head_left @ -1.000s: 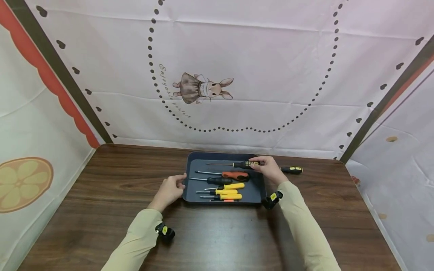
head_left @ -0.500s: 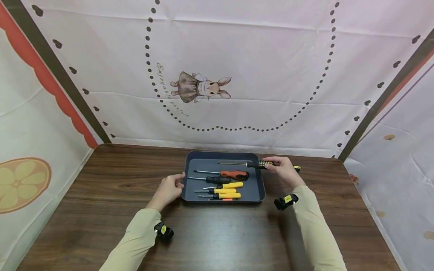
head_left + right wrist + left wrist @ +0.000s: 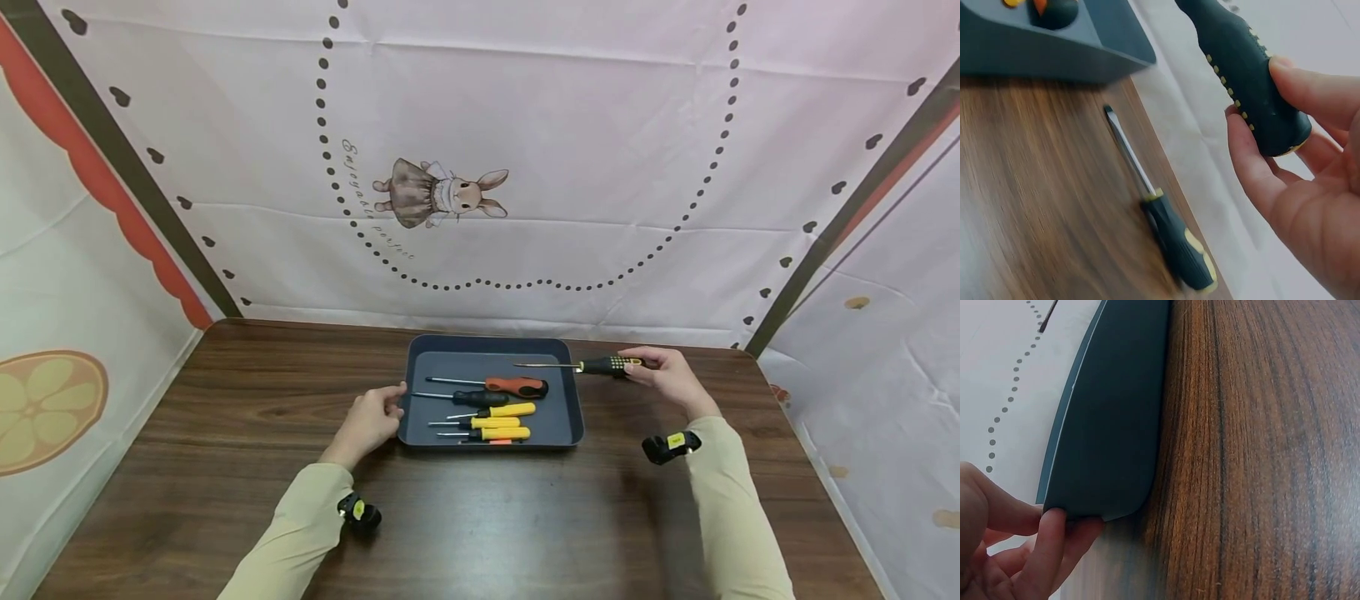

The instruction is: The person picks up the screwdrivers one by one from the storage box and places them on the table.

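Note:
My right hand [image 3: 672,382] holds a black screwdriver [image 3: 602,366] with yellow dots by the end of its handle, thumb on one side and fingers on the other. Its shaft points left over the right rim of the dark grey tray [image 3: 561,425]. The left hand [image 3: 367,427] pinches the tray's left edge at the corner, as the left wrist view shows. Inside the tray lie an orange-and-black screwdriver [image 3: 516,387], a black screwdriver [image 3: 480,399] and several small yellow-handled screwdrivers [image 3: 510,410], all with shafts to the left.
On the wooden table [image 3: 480,525], right of the tray, lies another black-and-yellow screwdriver [image 3: 1179,240]; the right hand hides it from the head view. A patterned white cloth [image 3: 600,167] hangs behind the table's back edge.
The right hand has carried the dotted screwdriver rightward, from above the tray until its handle is past the right rim. The left hand has stayed at the tray's left edge.

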Demonstrator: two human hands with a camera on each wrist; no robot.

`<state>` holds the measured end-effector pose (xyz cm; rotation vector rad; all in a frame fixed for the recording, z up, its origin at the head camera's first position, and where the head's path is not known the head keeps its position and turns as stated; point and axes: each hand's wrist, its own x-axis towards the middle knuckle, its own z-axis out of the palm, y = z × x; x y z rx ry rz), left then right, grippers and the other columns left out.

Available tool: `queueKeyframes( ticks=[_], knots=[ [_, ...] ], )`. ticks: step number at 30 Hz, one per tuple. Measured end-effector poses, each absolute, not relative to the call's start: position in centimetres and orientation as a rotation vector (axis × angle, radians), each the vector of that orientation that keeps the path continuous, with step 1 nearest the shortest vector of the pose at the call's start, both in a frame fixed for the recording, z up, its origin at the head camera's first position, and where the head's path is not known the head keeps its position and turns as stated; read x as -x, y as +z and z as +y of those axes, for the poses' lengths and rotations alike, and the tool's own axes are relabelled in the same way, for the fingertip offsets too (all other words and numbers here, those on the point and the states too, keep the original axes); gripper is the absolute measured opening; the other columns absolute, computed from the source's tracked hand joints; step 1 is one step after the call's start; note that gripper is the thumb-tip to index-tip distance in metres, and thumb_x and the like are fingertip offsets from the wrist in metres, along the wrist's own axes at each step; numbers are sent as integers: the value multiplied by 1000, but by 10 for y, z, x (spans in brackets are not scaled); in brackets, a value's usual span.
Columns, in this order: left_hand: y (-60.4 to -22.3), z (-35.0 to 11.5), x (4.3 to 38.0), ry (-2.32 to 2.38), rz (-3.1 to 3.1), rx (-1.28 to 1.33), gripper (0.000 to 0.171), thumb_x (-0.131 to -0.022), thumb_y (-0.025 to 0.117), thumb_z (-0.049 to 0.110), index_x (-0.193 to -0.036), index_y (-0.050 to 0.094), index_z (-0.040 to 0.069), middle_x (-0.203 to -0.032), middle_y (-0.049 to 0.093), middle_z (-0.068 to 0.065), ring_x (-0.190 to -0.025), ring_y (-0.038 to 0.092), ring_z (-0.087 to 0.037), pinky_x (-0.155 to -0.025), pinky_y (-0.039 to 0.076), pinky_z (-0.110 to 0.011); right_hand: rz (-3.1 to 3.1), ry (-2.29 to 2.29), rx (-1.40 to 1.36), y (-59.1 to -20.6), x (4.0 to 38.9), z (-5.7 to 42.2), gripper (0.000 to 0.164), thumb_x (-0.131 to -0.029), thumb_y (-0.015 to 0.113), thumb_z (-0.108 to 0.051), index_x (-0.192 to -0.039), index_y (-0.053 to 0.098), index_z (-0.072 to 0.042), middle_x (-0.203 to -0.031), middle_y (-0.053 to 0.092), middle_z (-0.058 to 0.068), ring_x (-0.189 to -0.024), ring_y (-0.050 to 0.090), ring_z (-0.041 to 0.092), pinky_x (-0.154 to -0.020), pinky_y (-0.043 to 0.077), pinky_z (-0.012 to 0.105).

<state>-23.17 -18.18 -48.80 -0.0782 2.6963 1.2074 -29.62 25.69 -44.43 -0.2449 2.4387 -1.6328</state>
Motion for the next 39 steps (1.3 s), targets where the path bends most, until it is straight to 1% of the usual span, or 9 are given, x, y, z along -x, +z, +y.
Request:
queueKeyframes(
  ticks=[4,8,12,16,20,26,31,34,39],
  knots=[
    [-489,-182,232,1207,2705,69,53,-77,51,-8,-129,46,-4,-70,50,-4,-55,46,-12,-48,38,-26,2436,-1626,221,-445,293,275,42,-87,59,-9,-121,49,13,-100,60,1,-81,60,-1,-70,51,21],
    [-490,-182,232,1194,2714,61,54,-75,50,-9,-129,46,-5,-72,52,-4,-64,51,-13,-48,38,-26,2461,-1591,195,-447,288,293,45,-86,60,-13,-121,49,12,-97,59,-6,-82,58,0,-70,50,20],
    [-490,-183,233,1190,2721,44,55,-74,50,-9,-129,45,-5,-76,56,-5,-72,54,-15,-48,38,-26,2496,-1553,181,-449,284,307,44,-87,60,-14,-121,50,12,-97,59,-4,-80,57,3,-66,50,21],
    [-489,-184,233,1187,2733,37,54,-74,50,-8,-128,46,-6,-82,57,-5,-66,52,-13,-47,37,-25,2498,-1548,168,-450,282,317,46,-87,59,-14,-122,48,13,-98,57,-3,-82,57,2,-68,50,20],
    [-489,-183,234,1180,2726,53,55,-74,51,-8,-129,46,-5,-89,60,-9,-65,50,-13,-47,36,-25,2425,-1622,124,-451,279,327,47,-87,60,-13,-123,46,14,-97,56,-8,-84,57,0,-72,50,20],
    [-490,-181,233,1174,2721,60,54,-75,51,-7,-129,46,-4,-86,58,-7,-60,47,-12,-47,35,-25,2335,-1711,71,-456,275,340,42,-87,58,-8,-121,49,13,-102,51,-8,-87,57,0,-78,49,19],
    [-490,-180,233,1164,2738,42,53,-76,51,-7,-129,47,-4,-80,57,-6,-59,46,-12,-47,35,-25,2297,-1760,26,-462,275,350,24,-86,61,-10,-109,66,-10,-98,53,-10,-86,57,-1,-77,49,19],
    [-490,-180,233,1163,2749,35,54,-75,51,-7,-129,47,-4,-80,57,-6,-62,49,-12,-47,35,-25,2290,-1771,-3,-466,277,354,21,-85,61,-10,-99,69,-23,-96,55,-13,-85,56,-2,-76,49,19],
    [-490,-181,232,1149,2762,34,52,-76,52,-6,-128,48,-4,-77,55,-5,-59,46,-13,-47,33,-25,2280,-1767,-27,-474,279,353,21,-85,61,-7,-102,70,-16,-92,57,-14,-81,55,-1,-72,49,20]
  ],
)
